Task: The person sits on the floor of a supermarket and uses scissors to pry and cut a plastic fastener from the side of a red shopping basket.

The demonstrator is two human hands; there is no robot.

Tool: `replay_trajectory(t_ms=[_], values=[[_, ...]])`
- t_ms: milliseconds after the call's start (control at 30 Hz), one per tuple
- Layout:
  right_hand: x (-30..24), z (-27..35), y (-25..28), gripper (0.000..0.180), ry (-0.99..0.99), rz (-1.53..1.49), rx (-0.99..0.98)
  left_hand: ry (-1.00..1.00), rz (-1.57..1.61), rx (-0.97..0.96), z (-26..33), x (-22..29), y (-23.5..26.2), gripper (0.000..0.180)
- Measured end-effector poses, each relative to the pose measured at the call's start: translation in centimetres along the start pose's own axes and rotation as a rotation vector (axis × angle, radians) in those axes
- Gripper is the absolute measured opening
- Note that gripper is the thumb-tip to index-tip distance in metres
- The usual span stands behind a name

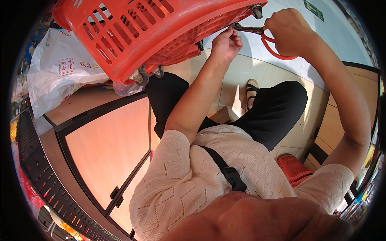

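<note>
A red plastic shopping basket [136, 32] lies tipped on its side at the top, its small caster wheels [141, 76] showing. My right hand [287, 32] grips red-handled pliers [257, 30] whose jaws reach the basket's upper edge beside another wheel [256, 11]. My left hand [226, 43] pinches at the basket's rim just below the pliers' tip, fingers closed on something small I cannot make out.
A white plastic bag [56, 68] sits at the left behind the basket. A wooden counter with black trim [108, 148] runs along the left. Another red basket [293, 168] stands on the tiled floor [257, 68] by my right leg.
</note>
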State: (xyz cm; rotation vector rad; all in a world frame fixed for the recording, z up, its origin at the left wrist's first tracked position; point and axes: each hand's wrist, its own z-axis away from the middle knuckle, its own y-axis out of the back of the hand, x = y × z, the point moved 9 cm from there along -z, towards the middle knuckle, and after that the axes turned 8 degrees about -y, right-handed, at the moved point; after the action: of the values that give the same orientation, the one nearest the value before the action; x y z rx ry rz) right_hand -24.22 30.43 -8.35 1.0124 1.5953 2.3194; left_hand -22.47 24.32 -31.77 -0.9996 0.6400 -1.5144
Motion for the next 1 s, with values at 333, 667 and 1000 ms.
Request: replay_trajectory(t_ms=[333,667,1000], values=[[2.5,1.7,-5.6,0.041,-0.06,-0.224,0.061,-0.027,-0.039,0.016,0.3,0.6,-0.3,0.015],[4.5,2.3,-5.8,0.048,-0.052,-0.207,0.212,0.011,-0.078,0.007,0.6,0.4,-1.0,0.016],[0.7,2.8,-0.9,0.044,-0.075,0.02,0.095,0.064,-0.086,0.06,0.5,1.0,-0.4,0.015]])
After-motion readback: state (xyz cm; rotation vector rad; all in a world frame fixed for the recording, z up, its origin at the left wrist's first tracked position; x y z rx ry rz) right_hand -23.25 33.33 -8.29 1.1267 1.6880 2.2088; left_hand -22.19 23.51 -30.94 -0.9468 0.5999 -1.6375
